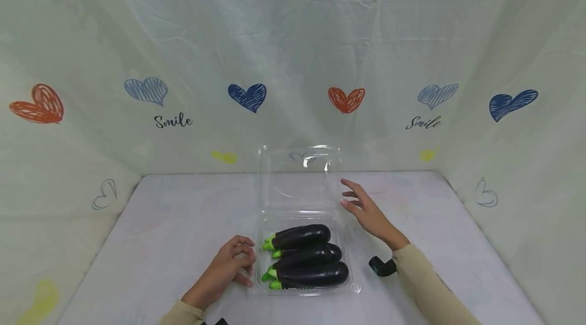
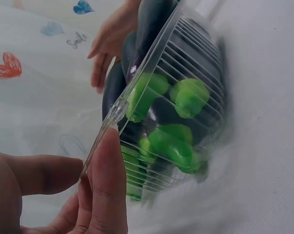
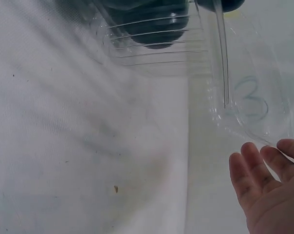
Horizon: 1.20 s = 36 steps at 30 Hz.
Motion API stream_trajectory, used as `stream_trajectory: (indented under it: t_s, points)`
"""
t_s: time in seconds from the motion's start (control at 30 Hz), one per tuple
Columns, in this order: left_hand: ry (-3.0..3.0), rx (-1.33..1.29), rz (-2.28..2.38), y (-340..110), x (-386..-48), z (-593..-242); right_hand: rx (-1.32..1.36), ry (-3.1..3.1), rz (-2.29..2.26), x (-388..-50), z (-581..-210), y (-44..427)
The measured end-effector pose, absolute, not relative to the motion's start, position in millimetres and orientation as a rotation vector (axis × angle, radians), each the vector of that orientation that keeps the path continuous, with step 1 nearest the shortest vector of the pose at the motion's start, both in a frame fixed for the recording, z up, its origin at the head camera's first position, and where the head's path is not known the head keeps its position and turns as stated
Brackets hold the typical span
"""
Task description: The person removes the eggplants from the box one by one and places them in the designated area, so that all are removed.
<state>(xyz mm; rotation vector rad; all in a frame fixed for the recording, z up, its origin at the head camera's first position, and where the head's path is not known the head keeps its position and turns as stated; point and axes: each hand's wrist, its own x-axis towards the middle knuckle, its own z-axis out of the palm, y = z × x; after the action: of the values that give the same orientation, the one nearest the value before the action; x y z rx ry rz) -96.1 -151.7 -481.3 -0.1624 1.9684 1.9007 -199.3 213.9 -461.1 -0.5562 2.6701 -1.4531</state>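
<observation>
A clear plastic container [image 1: 354,284] stands on the table with its lid [image 1: 299,182] raised at the back. Several dark eggplants [image 1: 316,274] with green stems lie in it, the stems pointing left. My left hand [image 1: 226,266] pinches the container's left rim between thumb and fingers, as the left wrist view shows with the rim [image 2: 96,141] between them. Beside the lid's right edge is my right hand [image 1: 366,213], fingers spread and loosely bent; in the right wrist view the fingertips [image 3: 249,148] are close to the lid's edge, and I cannot tell whether they touch.
A white table [image 1: 183,213] extends around the container. Behind it and at both sides hangs a pale curtain [image 1: 293,60] printed with hearts and the word Smile. A black device [image 1: 382,266] is at the right wrist, by the beige sleeve [image 1: 426,279].
</observation>
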Motion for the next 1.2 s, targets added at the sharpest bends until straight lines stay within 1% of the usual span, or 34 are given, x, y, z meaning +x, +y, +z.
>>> stream_trajectory:
  t_s: [0.3,0.8,0.97,1.2]
  points:
    - [1.935,-0.126,1.897,-153.6,-96.8,-484.9,-0.423,2.58,-1.395,-203.6,-469.5,212.0]
    - [1.898,-0.097,1.899,-153.4,-95.7,-486.1,-0.357,2.532,-1.28,-202.8,-485.5,212.6]
    - [1.887,-0.094,1.904,-153.9,-97.1,-487.0,-0.397,2.588,-1.213,-199.3,-484.1,212.4]
    - [1.865,-0.09,1.901,-155.5,-97.9,-486.2,-0.547,2.781,-1.056,-189.3,-472.8,211.8]
